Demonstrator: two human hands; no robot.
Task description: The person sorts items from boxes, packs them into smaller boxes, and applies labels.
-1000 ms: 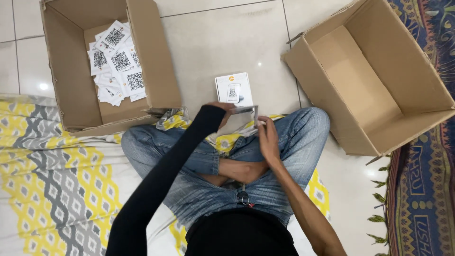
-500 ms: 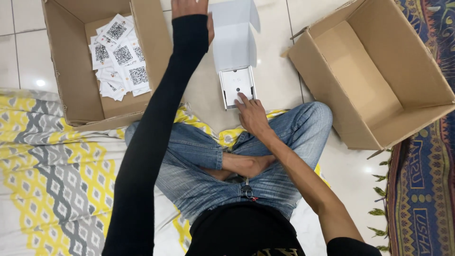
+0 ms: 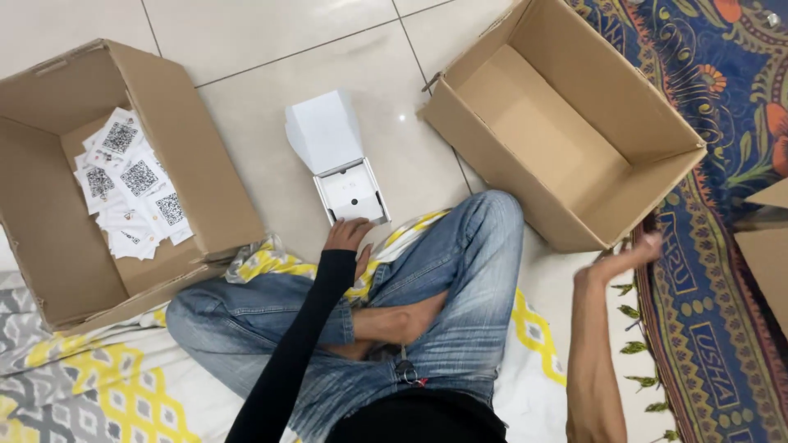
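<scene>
Beside two cardboard boxes point(image 3: 574, 123): one small white box point(image 3: 345, 168), lid up; left hand point(image 3: 349, 235) touches it w/ curled fingers, right hand point(image 3: 628, 258) spread, well apart.

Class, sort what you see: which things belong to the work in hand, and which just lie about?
In hand: small white box, left hand, right hand, empty carton, carton of code cards.
Lying about: patterned rug, yellow sheet.

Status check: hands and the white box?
Left hand open, at white box. Right hand open, empty, out beside empty carton. Box lid open, nothing blocking.
</scene>
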